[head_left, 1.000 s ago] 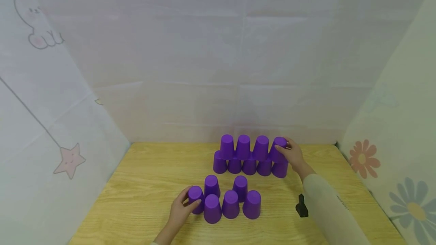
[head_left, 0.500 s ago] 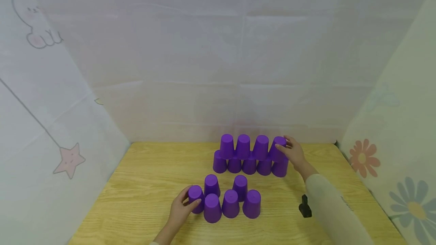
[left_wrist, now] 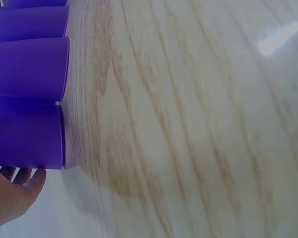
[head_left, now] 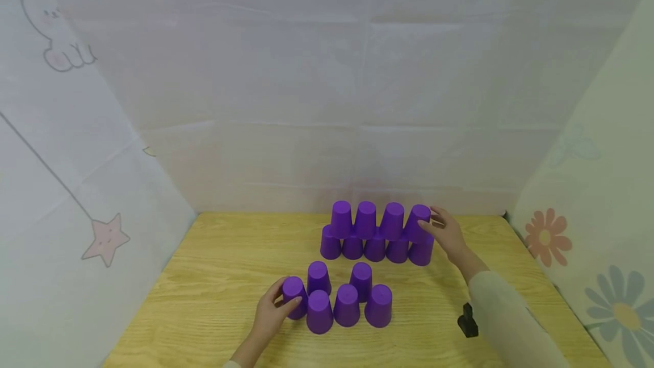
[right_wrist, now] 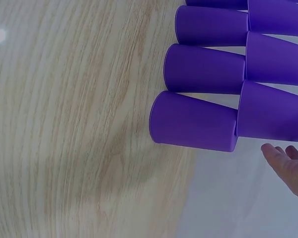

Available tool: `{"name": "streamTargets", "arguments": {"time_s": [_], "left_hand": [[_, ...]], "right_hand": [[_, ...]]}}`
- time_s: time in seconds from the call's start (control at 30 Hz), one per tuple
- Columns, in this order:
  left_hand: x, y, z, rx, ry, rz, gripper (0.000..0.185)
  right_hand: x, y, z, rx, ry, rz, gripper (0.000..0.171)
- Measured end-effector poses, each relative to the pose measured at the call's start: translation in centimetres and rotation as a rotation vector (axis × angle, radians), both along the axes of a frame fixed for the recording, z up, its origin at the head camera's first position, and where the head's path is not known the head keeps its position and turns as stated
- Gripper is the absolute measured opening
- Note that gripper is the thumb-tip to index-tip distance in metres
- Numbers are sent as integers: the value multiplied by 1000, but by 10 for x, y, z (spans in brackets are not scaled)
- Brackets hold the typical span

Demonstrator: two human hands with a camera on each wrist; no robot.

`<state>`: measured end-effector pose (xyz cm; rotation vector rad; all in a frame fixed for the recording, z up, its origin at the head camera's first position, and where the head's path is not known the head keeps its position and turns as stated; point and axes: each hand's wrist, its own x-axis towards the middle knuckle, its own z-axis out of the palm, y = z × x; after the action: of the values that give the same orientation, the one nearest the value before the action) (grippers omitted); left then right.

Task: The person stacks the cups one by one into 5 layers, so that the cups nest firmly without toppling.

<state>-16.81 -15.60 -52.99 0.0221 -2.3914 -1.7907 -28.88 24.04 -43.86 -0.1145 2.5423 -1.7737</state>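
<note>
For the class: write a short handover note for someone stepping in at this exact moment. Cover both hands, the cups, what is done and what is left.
Left hand: holds the front-left cup, which stands on the table.
Right hand: open beside the end cup of the upper row; contact unclear.
Done: lower row of five inverted cups, with four on top.
Left: six loose cups stand in front, the held one among them; probably the higher rows.
</note>
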Motion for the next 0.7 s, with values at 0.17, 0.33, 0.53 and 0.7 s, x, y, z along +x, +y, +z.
{"name": "streamTargets", "arguments": {"time_s": [0.17,0.33,0.53,0.7], "left_hand": [[-3,-3,4,-23,-2,6,46],[-3,-5,9,-39,10,1,47],[-7,-6,16,-67,12,14,46],[-15,-8,23,-53,-5,14,48]], "right_hand": [[7,3,-2,-18,20,3,72],[14,6,-3,-16,11,-5,73],[25,7,-2,-1,6,-11,73],[35,5,-6,-28,24,-28,72]]}}
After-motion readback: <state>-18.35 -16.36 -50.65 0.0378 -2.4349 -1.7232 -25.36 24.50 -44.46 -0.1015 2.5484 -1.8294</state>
